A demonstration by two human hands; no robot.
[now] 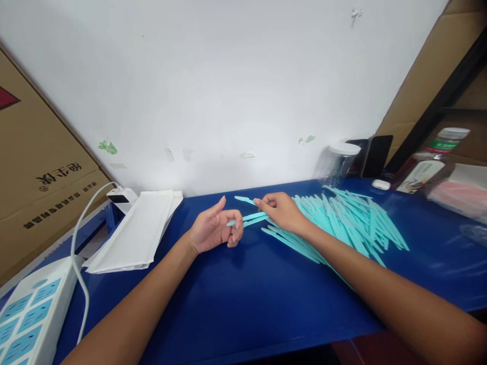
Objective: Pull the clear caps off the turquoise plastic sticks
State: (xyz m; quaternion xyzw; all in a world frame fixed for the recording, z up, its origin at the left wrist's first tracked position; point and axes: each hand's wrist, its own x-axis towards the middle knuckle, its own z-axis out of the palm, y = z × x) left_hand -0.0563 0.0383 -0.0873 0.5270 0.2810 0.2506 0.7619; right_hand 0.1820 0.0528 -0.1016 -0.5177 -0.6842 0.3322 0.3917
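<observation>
Slim turquoise eyebrow razors [353, 218] with paler tips lie in a loose, spread pile on the blue table [228, 299], partly behind my right forearm. My left hand [213, 229] is turned palm up, thumb raised. Its curled fingers hold a couple of turquoise eyebrow razors [255, 218], whose other ends reach under my right hand. Between thumb and fingertips, my right hand [283, 210] pinches one eyebrow razor [244, 200], its tip pointing left above those in my left hand. A few more razors [291, 243] lie fanned below my right wrist.
White paper bags [131, 233] lie at left, near a power strip [30, 314], a white cable [78, 253] and a charger [122, 197]. A clear jar [338, 165], a dark phone [376, 156], a white earbud case [381, 185] and a bottle [428, 165] stand at back right. Cardboard [45, 167] flanks the table.
</observation>
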